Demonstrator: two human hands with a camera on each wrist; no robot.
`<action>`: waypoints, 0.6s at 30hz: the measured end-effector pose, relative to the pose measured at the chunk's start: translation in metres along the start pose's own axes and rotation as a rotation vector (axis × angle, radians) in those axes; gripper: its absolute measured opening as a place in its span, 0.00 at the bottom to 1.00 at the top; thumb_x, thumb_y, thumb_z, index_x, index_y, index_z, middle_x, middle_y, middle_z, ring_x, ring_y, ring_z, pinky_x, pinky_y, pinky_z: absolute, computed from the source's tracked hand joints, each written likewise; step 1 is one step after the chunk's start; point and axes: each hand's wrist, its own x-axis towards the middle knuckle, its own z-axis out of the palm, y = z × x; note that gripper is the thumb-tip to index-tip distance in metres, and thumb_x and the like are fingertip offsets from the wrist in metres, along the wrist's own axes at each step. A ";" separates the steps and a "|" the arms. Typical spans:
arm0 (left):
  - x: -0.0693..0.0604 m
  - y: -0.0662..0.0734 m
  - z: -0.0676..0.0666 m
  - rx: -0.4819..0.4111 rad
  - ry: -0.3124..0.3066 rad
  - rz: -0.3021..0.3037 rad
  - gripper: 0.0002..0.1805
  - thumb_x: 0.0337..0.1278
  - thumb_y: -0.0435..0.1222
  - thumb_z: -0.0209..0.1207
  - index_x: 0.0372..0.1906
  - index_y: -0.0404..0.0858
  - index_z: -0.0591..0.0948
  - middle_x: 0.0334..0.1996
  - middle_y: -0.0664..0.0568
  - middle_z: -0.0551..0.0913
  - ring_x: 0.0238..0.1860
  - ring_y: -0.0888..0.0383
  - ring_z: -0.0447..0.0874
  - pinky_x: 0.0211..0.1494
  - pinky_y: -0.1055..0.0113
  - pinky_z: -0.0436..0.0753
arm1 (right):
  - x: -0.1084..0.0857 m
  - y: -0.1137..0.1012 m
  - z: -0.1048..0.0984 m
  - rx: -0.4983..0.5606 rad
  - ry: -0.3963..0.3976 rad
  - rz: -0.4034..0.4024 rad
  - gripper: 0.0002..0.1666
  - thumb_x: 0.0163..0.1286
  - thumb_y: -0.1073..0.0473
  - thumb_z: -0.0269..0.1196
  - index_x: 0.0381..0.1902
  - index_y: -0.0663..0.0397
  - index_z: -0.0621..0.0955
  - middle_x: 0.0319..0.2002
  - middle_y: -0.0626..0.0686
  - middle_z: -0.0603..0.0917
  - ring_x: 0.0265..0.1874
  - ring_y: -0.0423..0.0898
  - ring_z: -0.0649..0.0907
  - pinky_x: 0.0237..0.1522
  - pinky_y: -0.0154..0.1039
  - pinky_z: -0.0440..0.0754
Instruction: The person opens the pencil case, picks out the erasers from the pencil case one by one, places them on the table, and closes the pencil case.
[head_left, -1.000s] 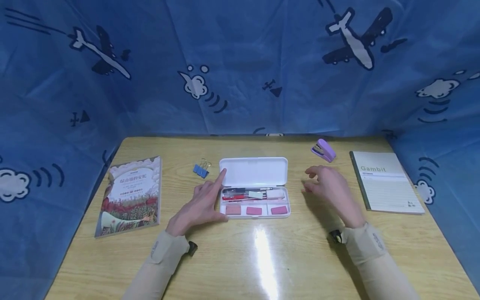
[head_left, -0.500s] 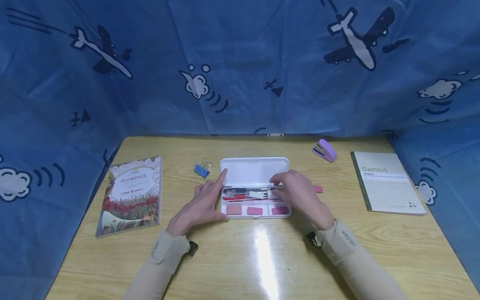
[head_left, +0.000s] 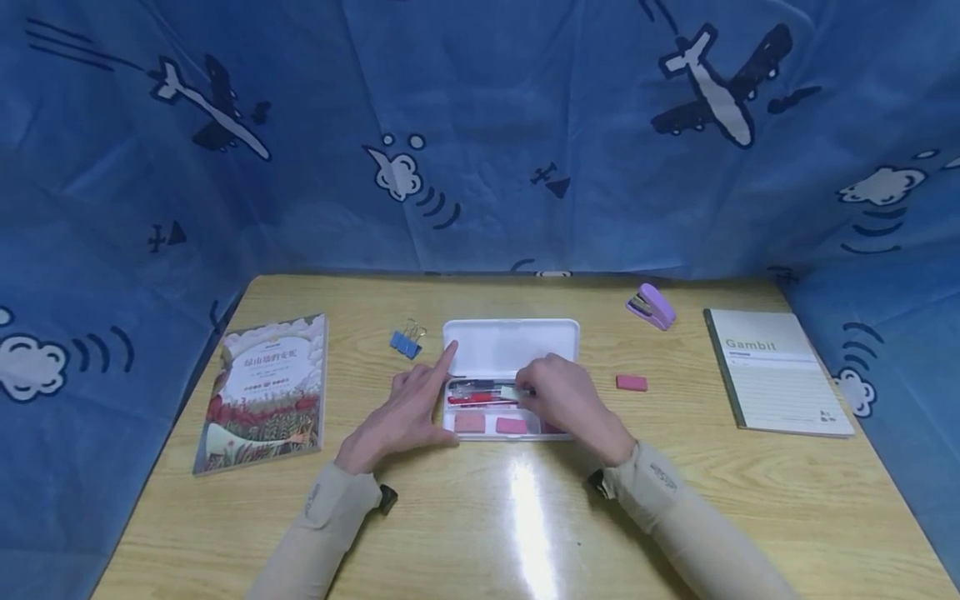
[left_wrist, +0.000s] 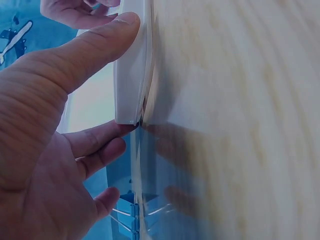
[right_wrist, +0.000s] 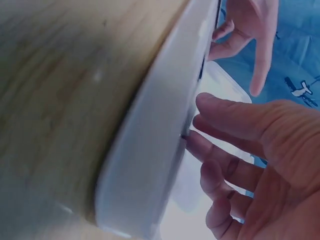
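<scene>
A white pencil case [head_left: 489, 437] lies with its lid [head_left: 502, 343] raised, holding pens [head_left: 472, 399] and pink erasers [head_left: 512, 426]. My left hand [head_left: 397, 417] spans its left end, thumb on the front wall and index finger extended at the lid's side. In the left wrist view, that hand's thumb [left_wrist: 107, 42] rests on the case wall [left_wrist: 131, 80]. Fingers bent, my right hand [head_left: 572, 407] reaches into the case's right part. Its fingertips dip behind the case wall [right_wrist: 145, 150] in the right wrist view, so whether they hold anything is hidden.
Right of the case lies a pink eraser [head_left: 632, 382], with a purple stapler [head_left: 652, 307] behind it. A notebook [head_left: 780, 375] is at the far right. Blue binder clips [head_left: 406, 343] sit behind the left hand; an illustrated book [head_left: 262, 396] lies at the left.
My right hand has moved left from beside the case to over its pen compartment, uncovering the pink eraser on the table. The left hand has stayed at the case's left end.
</scene>
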 end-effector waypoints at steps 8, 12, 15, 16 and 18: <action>0.000 0.001 0.000 0.009 0.002 0.010 0.80 0.35 0.50 0.82 0.82 0.55 0.31 0.72 0.43 0.72 0.69 0.46 0.66 0.76 0.42 0.57 | 0.006 -0.003 0.005 -0.022 -0.028 0.031 0.06 0.60 0.62 0.74 0.36 0.48 0.91 0.33 0.47 0.90 0.32 0.44 0.80 0.37 0.42 0.81; 0.001 0.001 0.000 -0.002 -0.005 0.007 0.80 0.35 0.50 0.82 0.82 0.56 0.31 0.73 0.44 0.71 0.68 0.47 0.66 0.76 0.43 0.56 | 0.007 -0.003 0.008 -0.047 -0.033 0.021 0.04 0.60 0.63 0.74 0.33 0.49 0.91 0.30 0.47 0.89 0.29 0.43 0.78 0.35 0.40 0.78; 0.001 0.001 0.000 -0.008 -0.007 -0.002 0.79 0.36 0.49 0.82 0.82 0.56 0.31 0.73 0.44 0.71 0.68 0.47 0.66 0.76 0.43 0.56 | 0.007 -0.003 0.009 -0.058 -0.027 0.009 0.04 0.59 0.63 0.74 0.33 0.49 0.91 0.29 0.47 0.89 0.28 0.43 0.77 0.34 0.39 0.77; 0.000 0.001 0.000 -0.008 -0.008 -0.007 0.79 0.36 0.50 0.82 0.82 0.56 0.32 0.73 0.44 0.70 0.68 0.47 0.65 0.76 0.43 0.56 | 0.007 -0.003 0.009 -0.056 -0.025 0.005 0.04 0.59 0.63 0.74 0.33 0.49 0.91 0.30 0.47 0.89 0.28 0.42 0.77 0.34 0.38 0.77; 0.000 0.001 0.000 -0.010 -0.008 -0.012 0.79 0.36 0.50 0.82 0.82 0.56 0.32 0.73 0.44 0.70 0.68 0.47 0.65 0.77 0.43 0.55 | 0.006 -0.003 0.010 -0.052 -0.021 -0.006 0.05 0.59 0.63 0.73 0.35 0.50 0.91 0.30 0.48 0.89 0.28 0.43 0.76 0.34 0.38 0.77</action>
